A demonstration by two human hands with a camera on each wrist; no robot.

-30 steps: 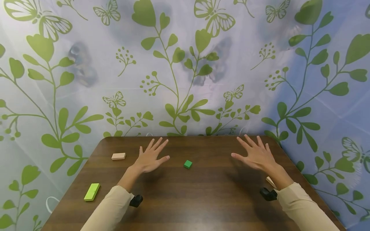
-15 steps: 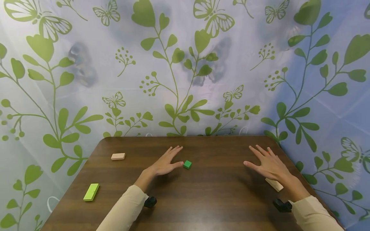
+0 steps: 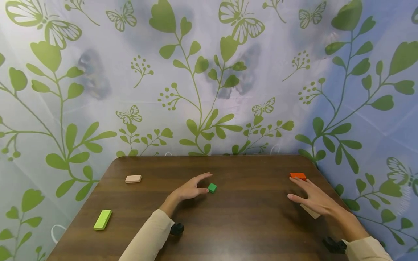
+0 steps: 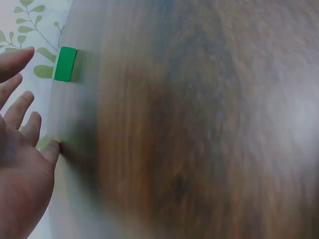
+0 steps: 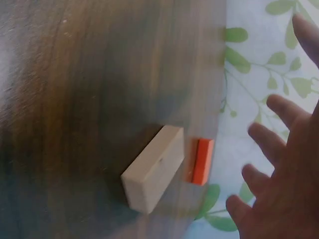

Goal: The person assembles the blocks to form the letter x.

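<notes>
My left hand [image 3: 188,189] hovers by a small green block [image 3: 212,188] at the middle of the table, its thumb tip close to the block's left side. Whether thumb and block touch, I cannot tell; in the left wrist view the green block [image 4: 65,63] appears apart from the fingers. At the right, my right hand [image 3: 315,200] is held over the table with nothing in it, fingers spread. Just past its fingertips lies an orange-red block [image 3: 298,175]. Partly hidden under that hand is a plain wooden block [image 3: 310,210], fully visible in the right wrist view [image 5: 154,169].
On the left of the brown table [image 3: 248,224] lie a pale pinkish block [image 3: 133,178] and, nearer, a lime-green block [image 3: 102,220]. A leaf-and-butterfly patterned curtain [image 3: 209,90] hangs behind the far edge and along the sides.
My left hand has moved right, up to the green block, with its fingers drawing closer together. My right hand has shifted right and nearer, uncovering the orange-red block.
</notes>
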